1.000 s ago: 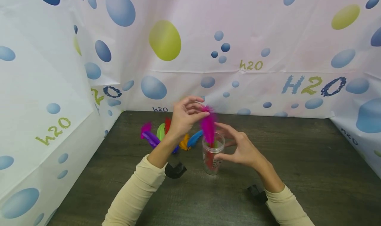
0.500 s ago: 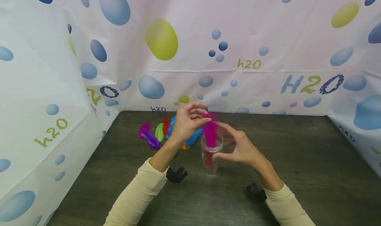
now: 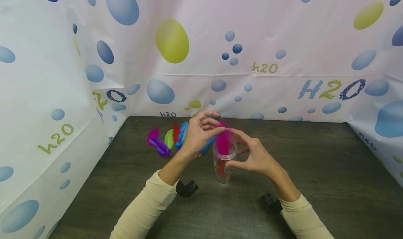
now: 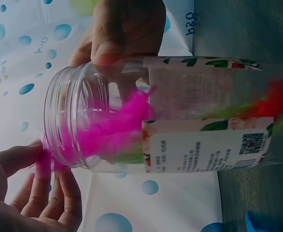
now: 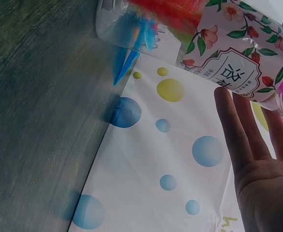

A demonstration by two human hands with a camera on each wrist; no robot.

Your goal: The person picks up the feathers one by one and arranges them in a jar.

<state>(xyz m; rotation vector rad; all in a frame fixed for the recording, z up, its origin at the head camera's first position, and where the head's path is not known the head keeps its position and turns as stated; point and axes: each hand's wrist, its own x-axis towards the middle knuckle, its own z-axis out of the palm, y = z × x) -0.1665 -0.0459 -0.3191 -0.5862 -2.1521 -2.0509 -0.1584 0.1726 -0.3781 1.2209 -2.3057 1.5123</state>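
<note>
A clear glass jar (image 3: 223, 177) stands upright on the dark table, with a flowered label (image 5: 257, 53) on its side. Inside it show a red feather (image 4: 279, 96) and some green. My left hand (image 3: 199, 134) pinches the top of a magenta feather (image 3: 223, 144) between thumb and fingers. Most of that feather is inside the jar's mouth, as the left wrist view shows. My right hand (image 3: 256, 156) holds the jar from the right, thumb at the front and fingers behind, partly hidden by the glass.
Left of the jar lie loose feathers: a purple one (image 3: 160, 147), a green one (image 3: 169, 139), a red one (image 3: 176, 129), blue ones (image 3: 182, 134) and a magenta one (image 3: 153, 134). A dotted white sheet (image 3: 201, 50) rises behind the table (image 3: 283, 197).
My left hand has come down toward the jar's mouth, and the magenta feather has sunk deeper into it. My right hand has stayed at the jar.
</note>
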